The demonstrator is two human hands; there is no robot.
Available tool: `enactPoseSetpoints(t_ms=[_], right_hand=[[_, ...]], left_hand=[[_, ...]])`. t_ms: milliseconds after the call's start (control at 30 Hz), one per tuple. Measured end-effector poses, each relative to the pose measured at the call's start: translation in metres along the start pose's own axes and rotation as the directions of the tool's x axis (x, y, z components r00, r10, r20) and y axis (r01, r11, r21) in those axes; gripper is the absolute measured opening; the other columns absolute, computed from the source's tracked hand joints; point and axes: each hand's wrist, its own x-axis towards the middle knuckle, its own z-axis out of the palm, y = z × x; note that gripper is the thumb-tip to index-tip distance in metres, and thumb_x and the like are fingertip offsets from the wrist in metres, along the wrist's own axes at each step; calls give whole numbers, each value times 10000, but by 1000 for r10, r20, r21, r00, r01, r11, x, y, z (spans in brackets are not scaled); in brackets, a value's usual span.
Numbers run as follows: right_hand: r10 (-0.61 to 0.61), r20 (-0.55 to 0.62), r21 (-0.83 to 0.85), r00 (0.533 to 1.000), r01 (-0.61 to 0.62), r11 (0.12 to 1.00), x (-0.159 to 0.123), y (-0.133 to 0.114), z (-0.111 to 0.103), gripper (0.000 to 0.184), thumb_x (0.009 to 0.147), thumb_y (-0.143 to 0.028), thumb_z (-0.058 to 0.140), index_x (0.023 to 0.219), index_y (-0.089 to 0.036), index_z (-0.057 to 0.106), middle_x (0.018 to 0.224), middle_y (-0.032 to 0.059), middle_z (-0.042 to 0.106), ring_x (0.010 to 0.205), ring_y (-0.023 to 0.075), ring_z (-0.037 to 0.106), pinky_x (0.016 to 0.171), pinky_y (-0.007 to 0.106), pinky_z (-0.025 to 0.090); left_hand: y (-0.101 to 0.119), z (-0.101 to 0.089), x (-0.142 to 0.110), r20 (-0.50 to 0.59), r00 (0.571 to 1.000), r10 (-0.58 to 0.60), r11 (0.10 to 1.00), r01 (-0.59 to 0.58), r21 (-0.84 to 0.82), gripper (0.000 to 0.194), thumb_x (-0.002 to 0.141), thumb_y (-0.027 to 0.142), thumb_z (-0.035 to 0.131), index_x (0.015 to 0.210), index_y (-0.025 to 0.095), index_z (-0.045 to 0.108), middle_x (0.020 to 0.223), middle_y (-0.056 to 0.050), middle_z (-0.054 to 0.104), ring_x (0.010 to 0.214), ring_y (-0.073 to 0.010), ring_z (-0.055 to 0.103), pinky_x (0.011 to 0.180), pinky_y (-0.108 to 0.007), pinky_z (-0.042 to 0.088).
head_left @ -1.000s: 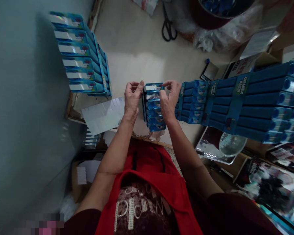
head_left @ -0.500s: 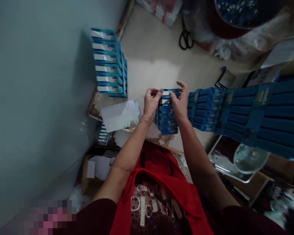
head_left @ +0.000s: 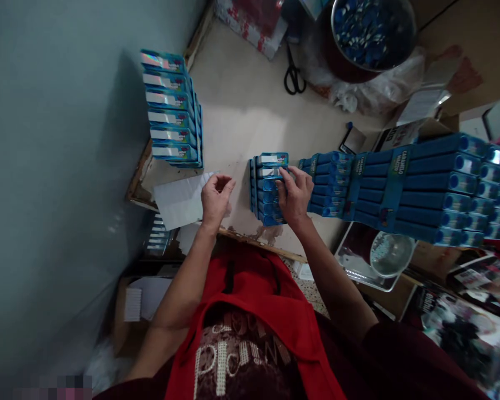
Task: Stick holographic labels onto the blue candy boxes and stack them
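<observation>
pale table (head_left: 237,125), right hand's (head_left: 295,197) half-curled fingers touching blue boxes (head_left: 266,198), white sheet (head_left: 177,201) beside left hand's (head_left: 215,203) near-pinched fingers, both holds unclear

Pale table (head_left: 241,130), worn front edge. On it: blue box stack (head_left: 265,194) at centre, second stack (head_left: 173,118) upper left, scissors (head_left: 292,68) upper centre.

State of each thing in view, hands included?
Middle stack: white strips on top two ends, none visible below
Left stack: white strips on all six visible ends
Right hand: fingers touching the middle stack
Left hand: curled near white sheet
Dark pot: open, holding blue pieces
Metal bowl: open, holding pale pieces
Scissors: lying on table
</observation>
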Motion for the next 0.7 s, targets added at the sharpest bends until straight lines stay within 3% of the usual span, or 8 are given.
enactPoseSetpoints(t_ms=[133,233,300,367,500,567,633,700], right_hand=[[-48,54,-37,997,50,998,-4,0,9,532,1133,-528,451,1537,-276,688,1595,161,636,1429,372,532,1175,563,403],[-68,50,-61,996,71,996,-4,3,5,570,1132,-572,423,1543,-273,681,1609,160,629,1399,379,538,1156,581,404],[-58,29,-65,998,59,996,1,2,-4,543,1136,-562,409,1467,-279,732,1592,154,635,1395,384,544,1148,594,404],[-43,-22,-44,999,42,998,13,-7,-14,518,1133,-560,426,1405,-276,763,1562,160,637,1390,389,555,1142,600,416],[-164,-68,89,984,169,982,49,-65,-13,501,1121,-542,499,1480,-261,706,1402,160,696,1319,362,601,1158,569,461],[-300,-3,151,954,297,943,69,-109,4,456,1131,-506,493,1475,-294,704,1368,131,718,1327,346,601,1186,557,466],[-401,59,175,914,386,906,85,-148,22,469,1124,-495,515,1522,-299,667,1487,137,673,1430,368,548,1211,573,458],[-446,97,183,890,425,887,95,-171,36,520,1114,-492,538,1587,-286,608,1611,156,590,1533,401,468,1235,610,436]], left_hand=[[-6,-1,-7,-10,1000,-22,999,23,40,142,838,317,774,892,215,692,868,-14,730,825,-161,688,836,-258,533],[-6,-20,-7,-67,998,-9,998,12,54,145,844,328,769,897,219,690,874,-15,735,821,-163,695,835,-262,541],[-2,-38,-5,-171,985,36,998,-26,65,158,872,353,759,922,222,687,896,-21,739,844,-168,703,840,-262,544],[3,-59,0,-326,939,107,993,-85,81,168,911,371,743,952,223,675,928,-27,738,877,-170,708,846,-259,544],[14,-95,20,-531,825,196,981,-173,92,170,956,377,731,973,229,649,972,-31,726,907,-169,699,850,-256,547],[19,-106,32,-546,816,191,981,-177,80,183,968,395,730,989,231,653,996,-32,725,939,-164,705,866,-248,551],[19,-115,42,-542,823,173,984,-171,54,221,974,433,737,1011,229,659,1028,-32,724,977,-155,717,890,-235,553],[12,-126,46,-549,821,155,985,-173,19,254,975,458,740,1033,223,666,1043,-33,723,986,-149,723,900,-229,555]])
